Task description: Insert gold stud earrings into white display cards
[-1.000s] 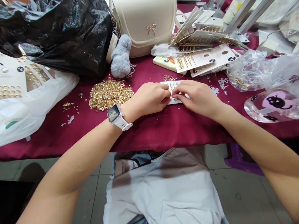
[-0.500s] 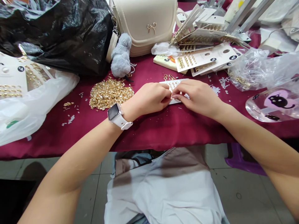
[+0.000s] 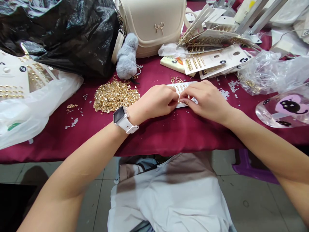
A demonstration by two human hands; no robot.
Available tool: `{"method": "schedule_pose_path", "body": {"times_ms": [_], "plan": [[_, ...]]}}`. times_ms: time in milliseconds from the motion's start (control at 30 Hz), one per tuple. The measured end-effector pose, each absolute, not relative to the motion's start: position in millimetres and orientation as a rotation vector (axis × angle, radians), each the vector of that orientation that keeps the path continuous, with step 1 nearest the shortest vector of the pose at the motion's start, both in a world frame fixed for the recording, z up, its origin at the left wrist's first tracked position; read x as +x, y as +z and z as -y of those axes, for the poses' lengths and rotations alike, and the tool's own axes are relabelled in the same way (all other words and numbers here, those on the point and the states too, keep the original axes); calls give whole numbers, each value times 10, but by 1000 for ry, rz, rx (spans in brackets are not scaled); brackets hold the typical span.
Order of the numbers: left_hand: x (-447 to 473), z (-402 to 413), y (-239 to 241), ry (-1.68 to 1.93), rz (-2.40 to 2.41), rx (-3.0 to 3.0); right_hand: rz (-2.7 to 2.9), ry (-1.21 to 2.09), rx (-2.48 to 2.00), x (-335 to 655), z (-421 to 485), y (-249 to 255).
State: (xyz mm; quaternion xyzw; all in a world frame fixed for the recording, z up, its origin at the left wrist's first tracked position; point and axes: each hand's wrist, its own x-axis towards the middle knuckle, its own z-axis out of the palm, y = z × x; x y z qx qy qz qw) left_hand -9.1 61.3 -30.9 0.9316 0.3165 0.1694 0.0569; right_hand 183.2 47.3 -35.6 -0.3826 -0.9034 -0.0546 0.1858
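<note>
A white earring card point(image 3: 182, 86) with rows of small gold pieces lies flat on the cloth, partly covered by both hands. My left hand point(image 3: 160, 100) has its fingers curled closed over the card's left side; what they hold is hidden. From the right, my right hand point(image 3: 207, 100) brings thumb and forefinger together over the card, close to the left fingertips. Anything in that pinch is too small to name. Beside my left wrist sits a heap of small gold jewelry pieces point(image 3: 114, 95). A few gold pieces point(image 3: 177, 79) lie just beyond the card.
Behind are a cream handbag point(image 3: 152, 22), a grey fluffy charm point(image 3: 127, 58) and a black plastic bag point(image 3: 72, 35). Stacked earring cards point(image 3: 217, 59) and a clear plastic bag point(image 3: 270, 71) lie to the right. White plastic bits point(image 3: 224, 94) are scattered about.
The view has shifted slightly, so everything sits a little further right. Both hands stay at the card, with only slight finger movement.
</note>
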Motion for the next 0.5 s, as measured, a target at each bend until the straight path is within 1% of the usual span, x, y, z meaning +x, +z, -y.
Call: {"method": "schedule_pose_path", "body": {"times_ms": [167,367,500], "plan": [[-93,-613,-310,529,-954,2823,2516,-128,-1087,1826,-473,-375],[-87,-615,-322,542,-940,2815,2462,62,-1125,1832,-470,-362],[-83,-616,-326,545,-939,2819,2434,132,-1156,1834,-470,-337]]}}
